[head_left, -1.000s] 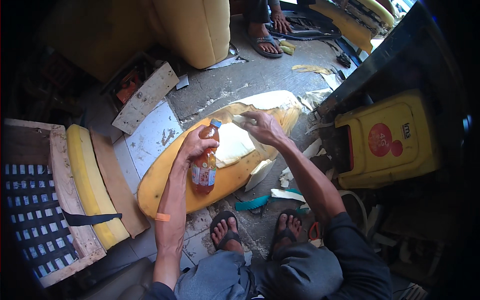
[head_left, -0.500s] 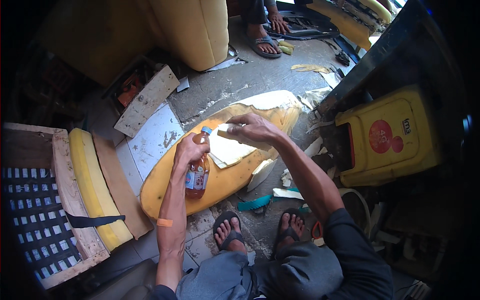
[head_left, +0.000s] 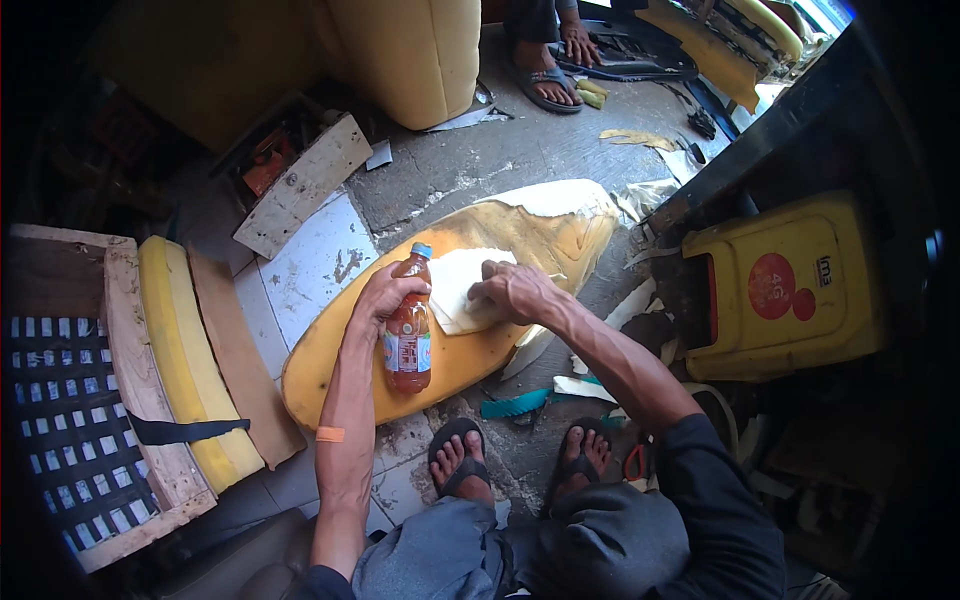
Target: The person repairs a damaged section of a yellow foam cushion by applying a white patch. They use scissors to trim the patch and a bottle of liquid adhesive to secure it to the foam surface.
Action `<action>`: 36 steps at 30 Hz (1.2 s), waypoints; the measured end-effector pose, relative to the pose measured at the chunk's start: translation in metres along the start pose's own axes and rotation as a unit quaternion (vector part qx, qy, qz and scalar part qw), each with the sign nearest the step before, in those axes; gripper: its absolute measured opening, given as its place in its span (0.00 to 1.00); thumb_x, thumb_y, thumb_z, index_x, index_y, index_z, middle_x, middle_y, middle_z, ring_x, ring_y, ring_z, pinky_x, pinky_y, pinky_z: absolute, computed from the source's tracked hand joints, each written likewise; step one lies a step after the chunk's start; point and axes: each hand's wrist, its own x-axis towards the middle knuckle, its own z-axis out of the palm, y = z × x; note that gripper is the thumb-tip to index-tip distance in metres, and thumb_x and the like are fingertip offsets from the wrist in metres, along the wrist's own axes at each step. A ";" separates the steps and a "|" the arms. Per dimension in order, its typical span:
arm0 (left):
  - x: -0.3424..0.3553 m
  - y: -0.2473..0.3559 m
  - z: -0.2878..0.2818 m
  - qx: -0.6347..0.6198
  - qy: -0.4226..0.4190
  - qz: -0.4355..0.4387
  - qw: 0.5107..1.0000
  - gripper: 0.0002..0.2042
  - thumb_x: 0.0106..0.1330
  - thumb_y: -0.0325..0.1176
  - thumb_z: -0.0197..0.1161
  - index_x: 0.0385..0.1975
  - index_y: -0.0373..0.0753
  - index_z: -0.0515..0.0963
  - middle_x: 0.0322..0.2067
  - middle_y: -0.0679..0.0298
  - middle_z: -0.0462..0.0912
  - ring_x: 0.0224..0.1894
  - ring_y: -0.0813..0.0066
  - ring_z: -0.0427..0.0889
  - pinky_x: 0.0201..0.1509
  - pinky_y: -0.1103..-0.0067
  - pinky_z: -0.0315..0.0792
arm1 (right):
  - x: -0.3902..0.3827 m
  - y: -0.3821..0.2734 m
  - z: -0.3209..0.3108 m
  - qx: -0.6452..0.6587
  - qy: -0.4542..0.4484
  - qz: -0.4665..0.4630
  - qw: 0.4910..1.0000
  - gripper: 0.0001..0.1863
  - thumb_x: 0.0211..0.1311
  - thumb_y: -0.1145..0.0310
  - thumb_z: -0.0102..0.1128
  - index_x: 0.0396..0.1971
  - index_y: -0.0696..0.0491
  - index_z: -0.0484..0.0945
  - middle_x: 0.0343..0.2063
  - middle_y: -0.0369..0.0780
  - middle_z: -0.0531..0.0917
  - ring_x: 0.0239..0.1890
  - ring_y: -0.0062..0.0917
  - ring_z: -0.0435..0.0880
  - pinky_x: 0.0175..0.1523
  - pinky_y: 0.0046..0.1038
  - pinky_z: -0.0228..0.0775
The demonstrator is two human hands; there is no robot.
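My left hand (head_left: 384, 297) is wrapped round the upper part of a plastic bottle (head_left: 408, 335) with a blue cap and reddish-orange liquid inside. The bottle is over a long orange-yellow foam seat pad (head_left: 335, 365) with a pale, torn-looking far end. Beside the bottle, a cream-white foam sheet (head_left: 452, 290) lies on the pad. My right hand (head_left: 520, 292) is over the sheet's right part, its fingers curled and pressed together at the surface. What they hold, if anything, is hidden.
Left stands a wooden frame (head_left: 125, 330) with black webbing and a yellow foam strip (head_left: 185, 370). A yellow plastic container (head_left: 790, 290) is at right. Offcuts and a teal strip (head_left: 515, 404) litter the floor near my feet. Another person's foot (head_left: 550, 88) and hand are at the far side.
My right hand has come down from the raised foam piece, and the white sheet now lies flatter. The bottle in my left hand is more upright, its label turned more toward view.
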 end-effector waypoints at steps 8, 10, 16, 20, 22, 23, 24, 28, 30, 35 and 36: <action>0.000 0.003 -0.002 0.004 0.016 0.008 1.000 0.16 0.54 0.33 0.68 0.43 0.37 0.79 0.34 0.66 0.81 0.38 0.76 0.80 0.44 0.77 0.74 | 0.040 -0.025 -0.015 0.026 0.133 0.083 0.987 0.10 0.66 0.64 0.59 0.42 0.43 0.86 0.41 0.47 0.81 0.43 0.43 0.86 0.45 0.43 0.79; 0.000 0.003 0.002 -0.017 0.020 0.005 1.000 0.16 0.54 0.31 0.69 0.42 0.37 0.78 0.33 0.65 0.81 0.33 0.76 0.81 0.39 0.77 0.76 | 0.049 -0.029 0.002 0.038 0.102 0.073 0.991 0.10 0.65 0.66 0.57 0.43 0.45 0.86 0.44 0.48 0.80 0.44 0.44 0.86 0.45 0.43 0.79; 0.006 -0.004 -0.003 0.013 0.031 -0.008 0.999 0.17 0.52 0.32 0.71 0.40 0.36 0.77 0.31 0.66 0.80 0.31 0.77 0.79 0.37 0.77 0.75 | 0.006 -0.037 0.007 -0.049 0.017 -0.024 0.998 0.11 0.61 0.68 0.59 0.41 0.43 0.86 0.47 0.44 0.81 0.49 0.40 0.85 0.48 0.43 0.79; 0.003 -0.004 -0.003 0.005 0.007 0.009 1.000 0.18 0.54 0.32 0.69 0.46 0.35 0.78 0.37 0.64 0.81 0.39 0.75 0.79 0.45 0.76 0.75 | -0.014 -0.033 -0.016 -0.024 -0.017 0.011 1.000 0.12 0.62 0.66 0.61 0.44 0.40 0.88 0.44 0.43 0.83 0.48 0.37 0.85 0.48 0.40 0.79; -0.010 -0.002 -0.002 -0.018 0.012 0.036 0.999 0.25 0.53 0.32 0.69 0.52 0.33 0.77 0.42 0.61 0.82 0.46 0.72 0.80 0.54 0.74 0.74 | -0.021 -0.032 -0.030 0.089 0.020 0.062 0.994 0.13 0.63 0.64 0.62 0.46 0.39 0.88 0.43 0.43 0.84 0.47 0.37 0.86 0.47 0.39 0.79; -0.015 0.004 0.001 -0.029 0.008 0.049 0.998 0.26 0.53 0.32 0.69 0.53 0.32 0.76 0.42 0.60 0.82 0.47 0.71 0.80 0.56 0.74 0.74 | -0.025 -0.023 -0.028 0.086 0.081 0.080 0.990 0.14 0.64 0.60 0.63 0.48 0.40 0.88 0.43 0.43 0.85 0.45 0.37 0.86 0.46 0.38 0.79; -0.019 0.007 0.004 -0.040 0.004 0.062 0.997 0.27 0.53 0.33 0.70 0.55 0.32 0.76 0.43 0.60 0.83 0.48 0.71 0.81 0.58 0.73 0.73 | -0.024 -0.004 -0.016 0.091 0.117 0.079 0.986 0.14 0.64 0.59 0.64 0.49 0.41 0.87 0.41 0.43 0.86 0.44 0.37 0.86 0.47 0.38 0.79; -0.036 0.001 -0.009 -0.027 0.057 0.103 0.993 0.27 0.53 0.33 0.70 0.54 0.32 0.75 0.42 0.61 0.81 0.44 0.72 0.80 0.54 0.75 0.74 | -0.026 -0.005 -0.027 0.142 0.122 0.151 0.971 0.20 0.64 0.56 0.65 0.52 0.48 0.86 0.41 0.48 0.87 0.44 0.42 0.88 0.51 0.41 0.79; -0.043 0.003 -0.003 -0.028 0.070 0.129 0.989 0.25 0.53 0.34 0.70 0.52 0.34 0.75 0.40 0.63 0.80 0.41 0.74 0.79 0.51 0.76 0.74 | -0.026 -0.015 -0.035 0.159 0.113 0.175 0.965 0.21 0.64 0.56 0.65 0.53 0.50 0.85 0.40 0.50 0.88 0.44 0.44 0.88 0.51 0.41 0.78; -0.042 0.007 -0.003 -0.011 0.090 0.156 0.984 0.28 0.52 0.34 0.72 0.54 0.34 0.74 0.41 0.62 0.81 0.42 0.74 0.80 0.52 0.76 0.75 | -0.014 -0.030 -0.043 0.172 0.119 0.184 0.960 0.22 0.63 0.57 0.63 0.53 0.52 0.85 0.39 0.53 0.88 0.42 0.45 0.88 0.49 0.42 0.79; -0.040 0.006 -0.003 -0.008 0.090 0.159 0.983 0.29 0.52 0.34 0.72 0.55 0.33 0.74 0.42 0.62 0.82 0.43 0.73 0.81 0.52 0.76 0.76 | -0.014 -0.031 -0.043 0.165 0.113 0.186 0.962 0.22 0.63 0.57 0.63 0.53 0.52 0.85 0.39 0.53 0.88 0.42 0.45 0.88 0.49 0.43 0.79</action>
